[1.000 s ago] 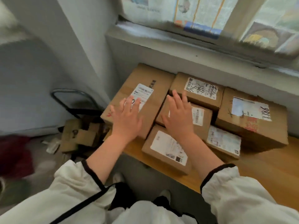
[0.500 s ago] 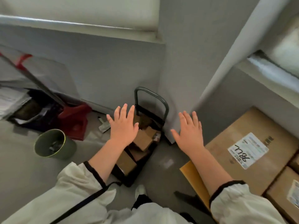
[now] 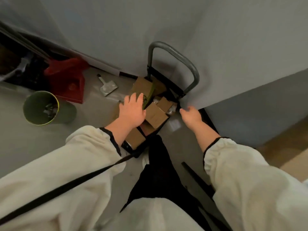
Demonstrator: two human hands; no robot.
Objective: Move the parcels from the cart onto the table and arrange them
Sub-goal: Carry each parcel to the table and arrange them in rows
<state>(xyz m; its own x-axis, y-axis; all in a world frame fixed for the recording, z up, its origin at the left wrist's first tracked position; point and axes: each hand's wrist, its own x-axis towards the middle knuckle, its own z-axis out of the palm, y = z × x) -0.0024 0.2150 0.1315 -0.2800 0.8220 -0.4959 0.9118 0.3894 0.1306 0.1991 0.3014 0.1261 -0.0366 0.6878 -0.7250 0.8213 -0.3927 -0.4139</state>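
A black cart with a grey hoop handle [image 3: 173,52] stands against the wall corner, holding several brown cardboard parcels [image 3: 155,113]. My left hand [image 3: 132,109] reaches down over the cart's left side, fingers straight, above a larger parcel [image 3: 142,85] with a green strap; contact is unclear. My right hand [image 3: 190,115] hovers at the cart's right edge with fingers loosely curled, holding nothing. A corner of the wooden table [image 3: 283,147] shows at the right; the parcels on it are out of view.
A green bin [image 3: 41,108] stands on the grey floor at left. Behind it lie a red object [image 3: 70,80] and dark clutter. A small metal scraper [image 3: 108,86] lies near the cart. Grey walls close in behind and right.
My view has swung from the table's parcels down to the cart. Both hands have left the table and dropped toward the cart, the left one over its parcels.
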